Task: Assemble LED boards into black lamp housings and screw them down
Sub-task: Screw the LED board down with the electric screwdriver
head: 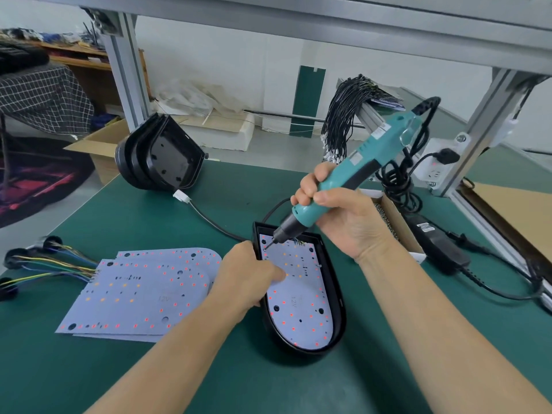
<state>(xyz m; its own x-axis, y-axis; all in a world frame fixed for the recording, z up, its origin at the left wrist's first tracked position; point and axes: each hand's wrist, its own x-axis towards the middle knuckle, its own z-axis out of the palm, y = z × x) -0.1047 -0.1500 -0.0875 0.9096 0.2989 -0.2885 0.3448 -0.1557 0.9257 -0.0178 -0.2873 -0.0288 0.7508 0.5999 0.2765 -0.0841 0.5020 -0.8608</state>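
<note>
A black lamp housing (336,282) lies on the green table (119,369) in front of me, with a white LED board (298,306) seated inside it. My right hand (337,213) grips a teal electric screwdriver (358,165); its bit touches the board's far left corner. My left hand (251,273) rests on the housing's left rim, fingers pressing down on the board. A pile of loose LED boards (134,294) with coloured wires lies to the left.
A stack of empty black housings (161,153) stands at the table's far left. A small cardboard box of screws (391,222) sits right of my hand, beside a black power adapter (439,243) and its cables. A bundle of black wires (343,115) hangs from the aluminium frame.
</note>
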